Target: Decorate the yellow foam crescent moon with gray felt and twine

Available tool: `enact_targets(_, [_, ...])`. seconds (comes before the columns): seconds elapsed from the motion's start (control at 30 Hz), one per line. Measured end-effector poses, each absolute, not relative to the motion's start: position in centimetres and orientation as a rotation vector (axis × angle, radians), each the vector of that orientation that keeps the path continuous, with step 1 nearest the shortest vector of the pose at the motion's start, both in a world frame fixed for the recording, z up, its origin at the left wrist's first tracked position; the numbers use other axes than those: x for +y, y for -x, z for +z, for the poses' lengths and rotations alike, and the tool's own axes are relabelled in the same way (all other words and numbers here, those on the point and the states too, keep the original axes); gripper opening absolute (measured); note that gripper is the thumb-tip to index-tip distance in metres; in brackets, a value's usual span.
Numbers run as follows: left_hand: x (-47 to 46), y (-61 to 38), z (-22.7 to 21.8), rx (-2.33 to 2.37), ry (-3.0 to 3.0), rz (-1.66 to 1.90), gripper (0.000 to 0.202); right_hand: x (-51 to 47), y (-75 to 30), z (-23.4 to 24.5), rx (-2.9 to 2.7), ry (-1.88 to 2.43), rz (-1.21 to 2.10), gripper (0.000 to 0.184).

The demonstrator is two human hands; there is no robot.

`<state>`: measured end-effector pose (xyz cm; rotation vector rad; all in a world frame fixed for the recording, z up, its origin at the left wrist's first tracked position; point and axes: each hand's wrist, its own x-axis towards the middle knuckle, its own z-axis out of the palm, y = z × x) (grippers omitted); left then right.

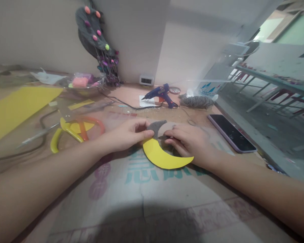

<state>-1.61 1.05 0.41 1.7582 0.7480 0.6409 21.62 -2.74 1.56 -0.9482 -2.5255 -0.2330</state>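
A yellow crescent moon cutout (pixel 164 158) lies over the printed cardboard in front of me, its upper end covered by wound grey yarn (pixel 157 127). My left hand (pixel 128 135) pinches the crescent between thumb and fingers where the yellow meets the yarn. On the inner side of the curve, my right hand (pixel 190 141) is closed, fingertips pinching a dark grey strand that looks like the same yarn. Part of the strand is hidden by the fingers. A pale rounded patch shows just behind the right fingertips; I cannot tell what it is.
A blue glue gun (pixel 158 94) rests behind the hands, beside a grey yarn bundle (pixel 197 101). The phone (pixel 231 132) lies right. Orange-and-yellow-handled scissors (pixel 76 130) and a yellow sheet (pixel 20 108) are left. A decorated grey crescent (pixel 90 32) hangs on the wall.
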Motion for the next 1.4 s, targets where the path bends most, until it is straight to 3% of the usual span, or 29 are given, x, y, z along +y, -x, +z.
enact_targets(0.77, [0.9, 1.7, 0.5, 0.720, -1.696, 0.636, 0.022, -2.7, -21.7, 1.4, -2.456, 0.988, -0.121, 0.029])
enact_targets(1.2, [0.6, 1.2, 0.6, 0.823, -1.863, 0.616, 0.028, -3.1, -20.2, 1.4, -2.121, 1.244, 0.602, 0.019])
enact_targets(1.4, [0.1, 1.1, 0.8, 0.891, -1.970, 0.560, 0.026, -2.5, -19.9, 0.7, -2.194, 1.199, 0.731, 0.017])
